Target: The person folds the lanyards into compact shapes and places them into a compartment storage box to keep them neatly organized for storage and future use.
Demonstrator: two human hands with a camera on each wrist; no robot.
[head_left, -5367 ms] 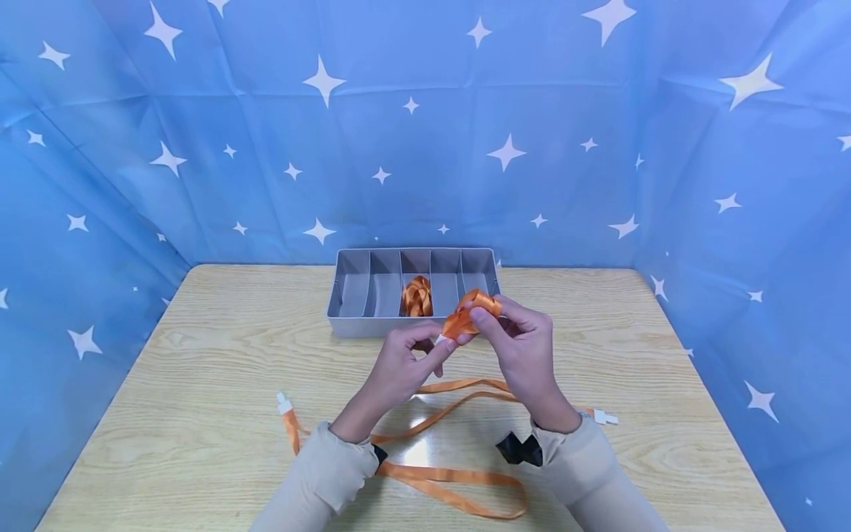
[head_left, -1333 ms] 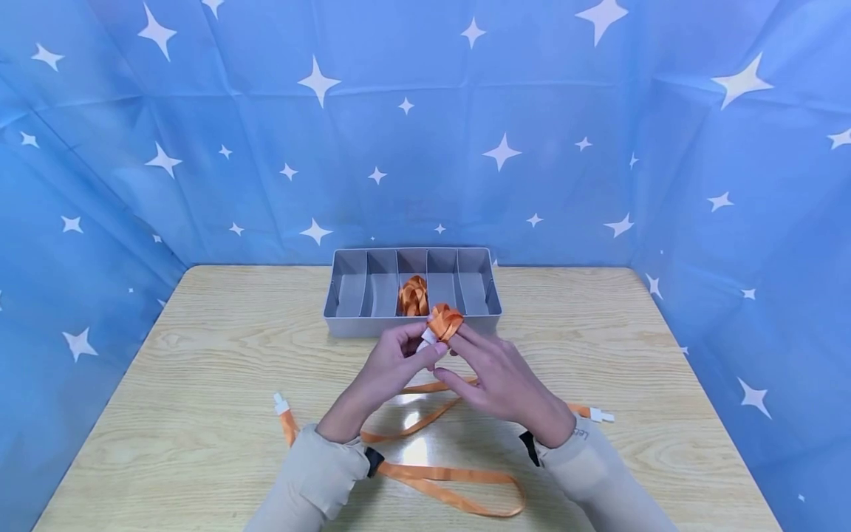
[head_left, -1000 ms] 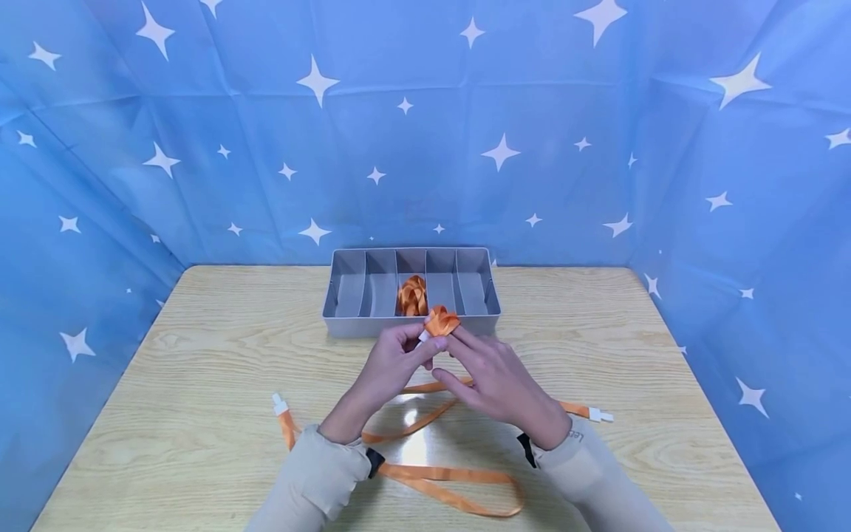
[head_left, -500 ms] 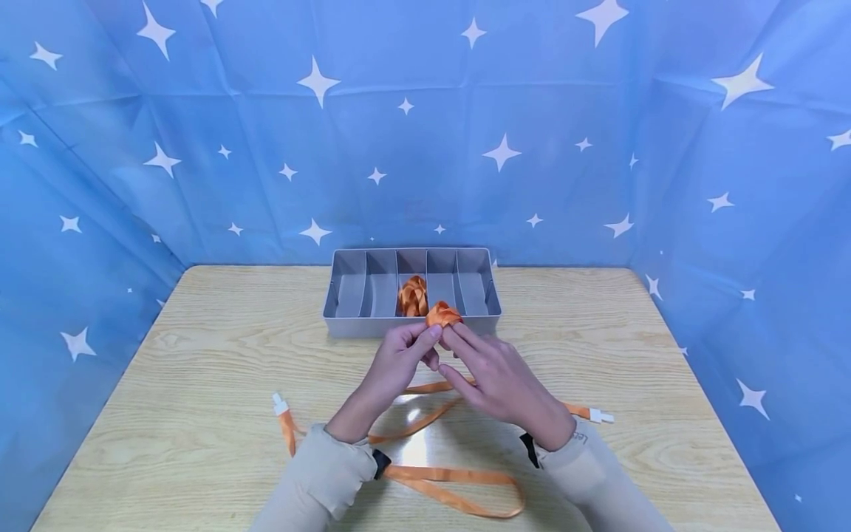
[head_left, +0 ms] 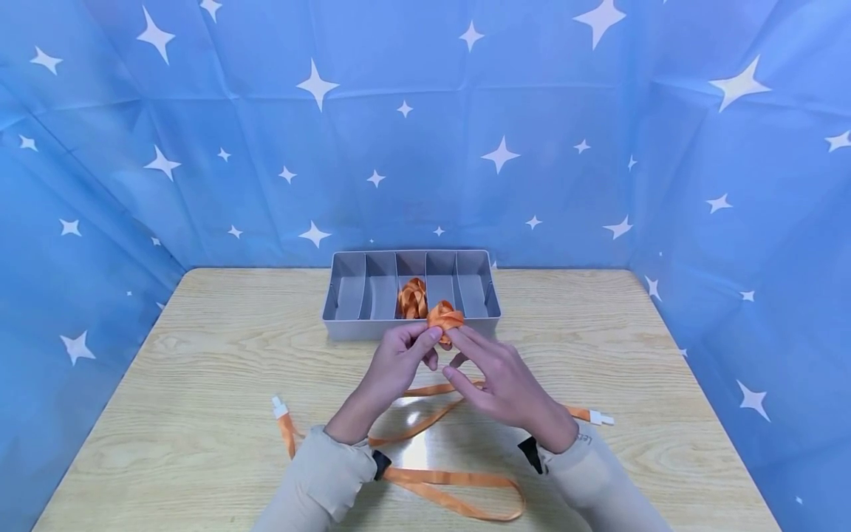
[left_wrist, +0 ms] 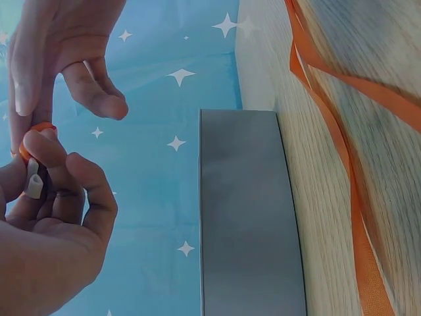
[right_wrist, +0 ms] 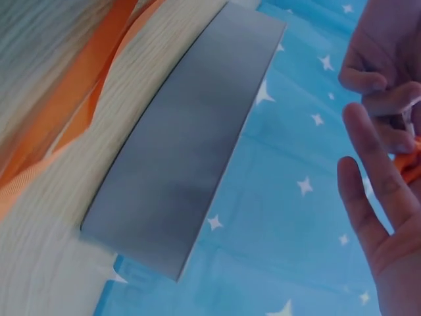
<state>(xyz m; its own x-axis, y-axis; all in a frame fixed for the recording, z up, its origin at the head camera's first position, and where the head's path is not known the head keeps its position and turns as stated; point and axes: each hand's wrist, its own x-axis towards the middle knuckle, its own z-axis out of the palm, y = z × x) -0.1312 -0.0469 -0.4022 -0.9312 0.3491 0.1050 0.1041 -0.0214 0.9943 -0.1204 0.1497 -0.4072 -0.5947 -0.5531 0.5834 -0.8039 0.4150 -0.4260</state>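
Note:
In front of the grey divided box [head_left: 372, 331], my left hand [head_left: 397, 362] pinches a wound-up orange lanyard [head_left: 444, 316] between thumb and fingers. Its white plastic clip [left_wrist: 34, 185] pokes out among those fingers in the left wrist view. My right hand [head_left: 499, 375] reaches in from the right, straight fingers touching the wound bundle and its thumb standing apart from it. Two more right-hand fingers [right_wrist: 378, 178] stretch out free in the right wrist view. Another coiled orange lanyard [head_left: 413, 298] sits in the box's middle compartment.
Loose orange lanyards [head_left: 459, 476] lie on the wooden table [head_left: 199, 399] beneath my forearms. One white clip end [head_left: 279, 406] lies at the left and another white clip end [head_left: 600, 418] at the right. A blue starry curtain [head_left: 425, 148] surrounds the table.
The lanyard, earlier a loose loop pinched by my right hand, is now a compact bundle further left. The right thumb has come off it. Lately the left thumb has shifted up over the clip.

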